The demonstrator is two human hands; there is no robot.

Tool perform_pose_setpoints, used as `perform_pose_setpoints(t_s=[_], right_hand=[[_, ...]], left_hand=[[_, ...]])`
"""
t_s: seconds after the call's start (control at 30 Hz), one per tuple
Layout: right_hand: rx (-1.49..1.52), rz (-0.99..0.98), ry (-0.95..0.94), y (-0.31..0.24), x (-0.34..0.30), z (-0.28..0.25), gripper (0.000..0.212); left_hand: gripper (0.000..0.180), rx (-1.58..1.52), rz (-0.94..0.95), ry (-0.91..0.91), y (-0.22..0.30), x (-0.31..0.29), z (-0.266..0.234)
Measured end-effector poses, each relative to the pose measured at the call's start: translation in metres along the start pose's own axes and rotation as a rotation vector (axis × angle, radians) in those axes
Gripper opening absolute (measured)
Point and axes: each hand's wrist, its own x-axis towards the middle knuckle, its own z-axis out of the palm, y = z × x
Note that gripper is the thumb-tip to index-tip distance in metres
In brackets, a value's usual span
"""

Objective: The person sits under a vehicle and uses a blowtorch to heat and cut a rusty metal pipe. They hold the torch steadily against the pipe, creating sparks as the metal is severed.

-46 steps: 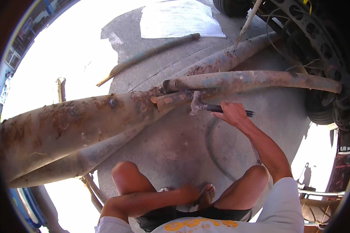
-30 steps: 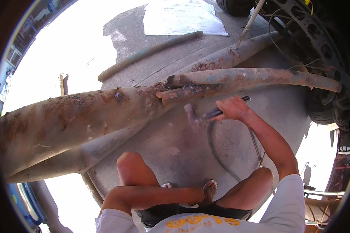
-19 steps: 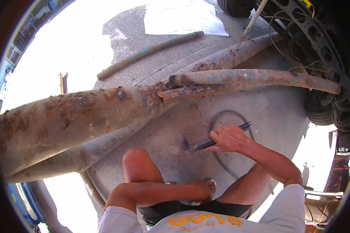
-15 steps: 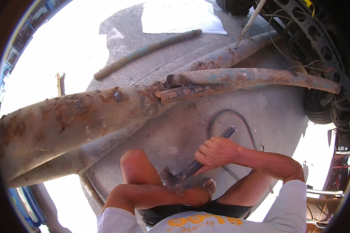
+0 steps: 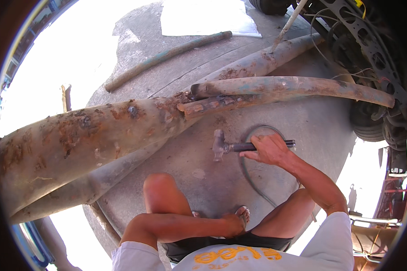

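Right hand (image 5: 270, 149) wrapped round handle of hammer (image 5: 242, 147); hammer above floor (image 5: 203, 162), between knees and pipes, head clear of them. Left hand (image 5: 234, 224) down by sandalled foot (image 5: 243, 216); cannot tell if gripping. Hands well apart. Thick rusty pipe (image 5: 77, 131) blocks left side. Thin pipe (image 5: 294, 85) lies over rusty stub (image 5: 221, 105), partly covering it. Hose (image 5: 252, 184) loops beneath right hand. Beyond: loose pipe (image 5: 167, 60), white sheet (image 5: 208, 17). Perforated metal frame (image 5: 375, 49), tyre (image 5: 366, 119) crowd right.
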Motion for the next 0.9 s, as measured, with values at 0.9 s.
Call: perform_pose_setpoints(t_s=[0.9], right_hand=[[-0.107,-0.557,0.253,-0.045,0.034,-0.066,0.069]], left_hand=[[0.028,0.004,0.042,0.065,-0.006,-0.005,0.007]])
